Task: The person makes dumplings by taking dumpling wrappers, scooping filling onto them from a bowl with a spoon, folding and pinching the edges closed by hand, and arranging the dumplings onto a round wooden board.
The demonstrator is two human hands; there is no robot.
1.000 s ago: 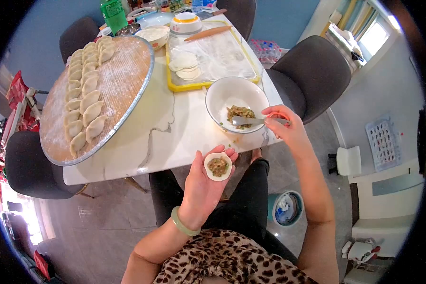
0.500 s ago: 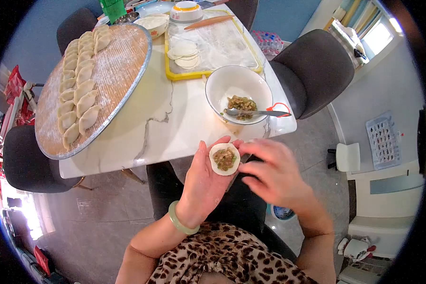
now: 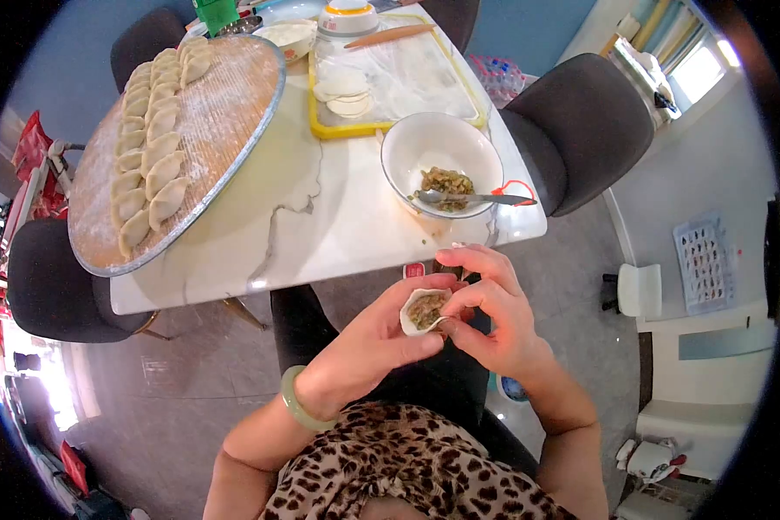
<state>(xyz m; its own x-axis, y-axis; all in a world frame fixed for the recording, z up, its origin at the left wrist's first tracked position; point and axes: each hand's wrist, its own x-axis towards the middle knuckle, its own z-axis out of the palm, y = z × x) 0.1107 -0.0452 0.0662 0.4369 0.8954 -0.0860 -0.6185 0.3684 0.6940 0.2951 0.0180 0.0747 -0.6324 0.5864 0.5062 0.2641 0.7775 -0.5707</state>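
A round dough wrapper [image 3: 412, 328] with brown-green filling [image 3: 426, 310] in it is held between both hands, in front of the table edge. My left hand [image 3: 377, 325] cups it from the left, thumb along its lower side. At its right edge, my right hand [image 3: 491, 314] pinches the dough between thumb and fingers. Beyond them stands a white bowl [image 3: 442, 143] with more filling; a spoon [image 3: 472, 198] with a red loop rests in it, its handle over the rim. Several flat wrappers [image 3: 347, 94] lie on a floured, yellow-edged board [image 3: 364, 132].
On the left, a round floured board [image 3: 225, 130] carries rows of folded dumplings [image 3: 166, 166]. A rolling pin [image 3: 390, 35], a bowl of white flour [image 3: 288, 36] and an upturned bowl [image 3: 347, 19] are at the back. Dark chairs [image 3: 585, 121] flank the marble table [image 3: 234, 264].
My right hand has let go of the spoon, which now lies in the bowl, and has come to the wrapper. The wrapper's edges are now raised, and my left fingers have curled around it.
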